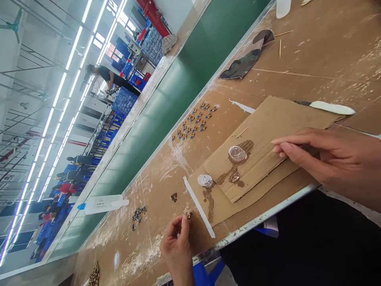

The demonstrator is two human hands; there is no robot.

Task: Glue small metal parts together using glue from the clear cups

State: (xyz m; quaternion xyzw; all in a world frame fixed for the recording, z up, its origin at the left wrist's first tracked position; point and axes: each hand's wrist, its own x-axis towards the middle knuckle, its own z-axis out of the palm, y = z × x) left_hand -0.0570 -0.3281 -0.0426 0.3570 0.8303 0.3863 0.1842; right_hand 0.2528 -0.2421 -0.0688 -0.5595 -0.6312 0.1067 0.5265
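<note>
My left hand (177, 242) is closed in a pinch at the table's near side, its thumb and forefinger on a small brass-coloured part (188, 215). My right hand (333, 155) hovers over the cardboard sheets (276, 119) with its fingertips pressed together; whatever they may hold is too small to see. On the cardboard lie a round disc with clear, wet-looking stuff (237, 153), a glossy brown puddle (234, 178) and a whitish disc (205, 180). A toothpick (242, 132) rests beside them. Several small blue-and-gold parts (195, 121) stand in rows beyond the cardboard.
Loose clusters of small parts (138, 216) and a little brass-coloured heap (174, 197) lie to the left. A white bottle (102, 204) lies by the green divider (166, 107). Farther right are a camouflage cloth (247, 59) and a white-handled tool (331, 107). People work in the background.
</note>
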